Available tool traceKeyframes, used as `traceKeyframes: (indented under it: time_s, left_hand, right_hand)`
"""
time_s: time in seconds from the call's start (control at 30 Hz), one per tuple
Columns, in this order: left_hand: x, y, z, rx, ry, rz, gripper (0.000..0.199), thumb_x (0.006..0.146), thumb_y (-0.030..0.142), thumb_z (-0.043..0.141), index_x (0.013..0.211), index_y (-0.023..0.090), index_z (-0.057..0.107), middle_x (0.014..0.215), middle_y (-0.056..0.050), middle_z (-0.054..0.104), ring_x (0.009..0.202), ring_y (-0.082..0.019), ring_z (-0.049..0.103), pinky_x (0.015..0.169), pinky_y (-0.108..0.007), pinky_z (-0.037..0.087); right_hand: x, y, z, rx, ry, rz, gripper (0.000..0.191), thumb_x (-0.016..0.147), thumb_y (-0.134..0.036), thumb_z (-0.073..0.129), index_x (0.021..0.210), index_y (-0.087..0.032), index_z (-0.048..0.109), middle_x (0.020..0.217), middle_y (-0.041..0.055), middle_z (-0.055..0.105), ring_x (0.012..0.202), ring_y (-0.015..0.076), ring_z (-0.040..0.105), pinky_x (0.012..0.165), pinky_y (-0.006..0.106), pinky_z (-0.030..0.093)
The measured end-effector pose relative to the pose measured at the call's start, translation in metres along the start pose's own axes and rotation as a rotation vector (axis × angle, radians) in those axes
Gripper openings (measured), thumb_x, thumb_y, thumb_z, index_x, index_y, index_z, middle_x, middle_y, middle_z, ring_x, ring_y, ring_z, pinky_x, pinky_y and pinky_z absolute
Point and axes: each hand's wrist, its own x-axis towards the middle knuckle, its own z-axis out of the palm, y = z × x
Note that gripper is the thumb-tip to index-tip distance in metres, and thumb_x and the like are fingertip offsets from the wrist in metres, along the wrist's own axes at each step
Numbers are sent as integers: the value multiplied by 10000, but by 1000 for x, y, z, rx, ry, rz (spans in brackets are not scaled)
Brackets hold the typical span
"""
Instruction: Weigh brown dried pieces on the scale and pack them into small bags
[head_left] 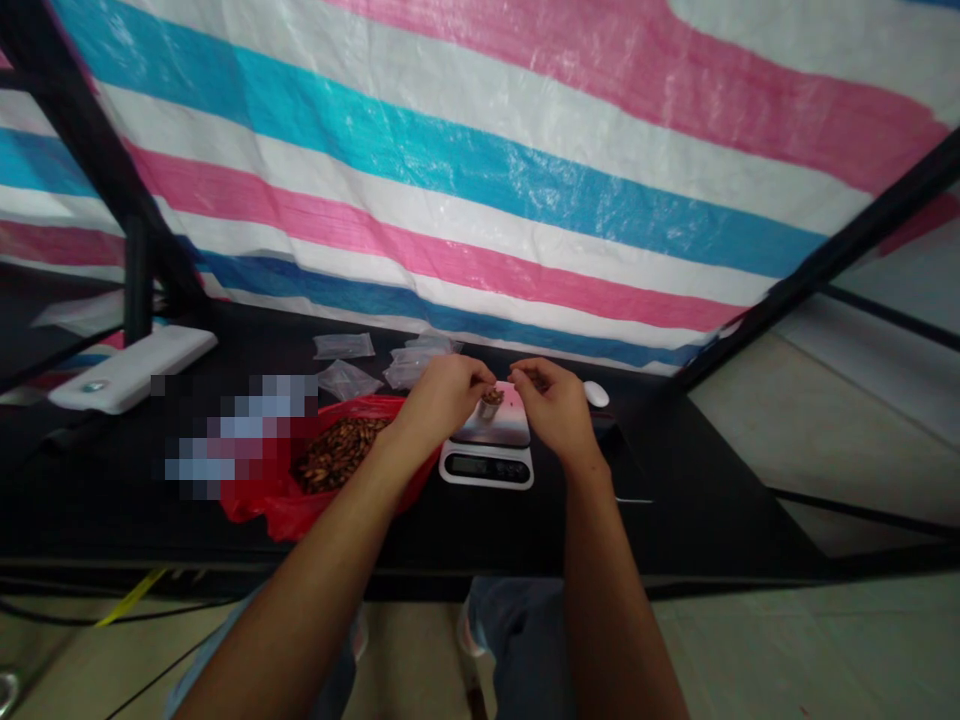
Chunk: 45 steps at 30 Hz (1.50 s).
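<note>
A kitchen scale [487, 469] with a dark display stands on the black table, in front of me. On its plate sits a small cup [490, 410], filled to the top with brown seed-like pieces. My left hand [448, 392] is at the cup's left, fingertips pinched together by its rim; whatever is between them is too small to make out. Curled fingers of my right hand [556, 408] hold several brown seed-like pieces [538, 381] just right of the cup. Beneath my left forearm lies an open red plastic bag [281, 515] with a heap of the same brown pieces [341, 452].
Clear plastic bags [345, 380] lie behind the red bag. A white box-like device [135, 370] is at the far left, near a blurred-out patch. Right of my right hand are a white round object [596, 394] and a dark flat item [611, 440]. A striped sheet [450, 200] hangs behind the table.
</note>
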Motion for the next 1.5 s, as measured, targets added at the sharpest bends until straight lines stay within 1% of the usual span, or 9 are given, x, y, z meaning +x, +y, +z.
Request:
traceKeyframes:
  time_s: [0.17, 0.37, 0.5, 0.63, 0.73, 0.93, 1.1, 1.3, 1.5]
  left_hand:
    - [-1, -6, 4, -26, -37, -6, 241, 924, 152, 645, 1024, 163, 864, 1045, -107, 852, 955, -243, 777, 904, -329, 553]
    - [-1, -10, 7, 42, -43, 19, 266, 958, 180, 615, 1043, 125, 861, 1066, -145, 843, 975, -268, 767, 883, -347, 532]
    - [-4, -8, 6, 92, -34, 11, 264, 950, 156, 605, 1008, 148, 862, 1049, -121, 848, 951, -259, 767, 859, -334, 540]
    - [-6, -9, 7, 15, -40, 12, 269, 941, 128, 607, 1036, 164, 857, 1081, -96, 852, 998, -253, 780, 911, -328, 552]
    - [-7, -11, 8, -32, -42, 4, 276, 946, 124, 595, 1051, 155, 848, 1083, -95, 852, 1001, -252, 784, 907, -330, 562]
    - [-9, -14, 10, -47, -16, 13, 264, 935, 111, 595, 1012, 166, 841, 1062, -83, 853, 988, -244, 784, 930, -341, 559]
    - [-9, -16, 14, -83, 23, 16, 239, 910, 102, 611, 1013, 168, 816, 1028, -71, 847, 945, -238, 777, 863, -332, 565]
    - [-11, -17, 19, -104, 60, 2, 198, 915, 136, 646, 1025, 184, 804, 1029, -71, 844, 945, -247, 774, 847, -351, 560]
    - [-12, -18, 18, -107, 53, -32, 181, 897, 157, 701, 1043, 202, 798, 1032, -67, 840, 934, -244, 766, 831, -349, 558]
  right_hand:
    - [-2, 2, -1, 9, -11, -9, 219, 916, -332, 628, 968, -182, 780, 957, 86, 816, 864, 231, 756, 829, 343, 584]
    - [-2, 5, -2, 11, -19, 5, 224, 913, -329, 630, 972, -179, 784, 950, 84, 814, 854, 231, 747, 812, 343, 577]
    - [-2, 7, -1, 20, -15, -1, 228, 910, -345, 635, 963, -182, 786, 941, 79, 815, 850, 233, 747, 808, 350, 576]
    - [-2, 8, 1, 11, -22, -9, 225, 913, -343, 630, 960, -189, 787, 944, 78, 814, 850, 236, 747, 796, 353, 570]
    - [-2, 7, 1, 7, -35, -6, 223, 912, -336, 624, 953, -190, 787, 942, 80, 813, 847, 238, 747, 791, 357, 567]
    - [-3, 8, 1, -8, -33, -6, 228, 906, -336, 627, 959, -186, 789, 946, 81, 813, 847, 236, 744, 797, 354, 570]
    - [-4, 10, 1, -1, -42, 10, 223, 906, -345, 626, 947, -192, 783, 939, 80, 810, 843, 241, 744, 812, 371, 573]
    - [-5, 11, 2, 6, -71, 26, 219, 918, -342, 615, 957, -198, 775, 930, 72, 807, 824, 232, 742, 784, 361, 565]
    - [-5, 12, 1, 8, -65, 19, 235, 914, -349, 611, 950, -184, 775, 925, 81, 807, 826, 232, 744, 810, 363, 575]
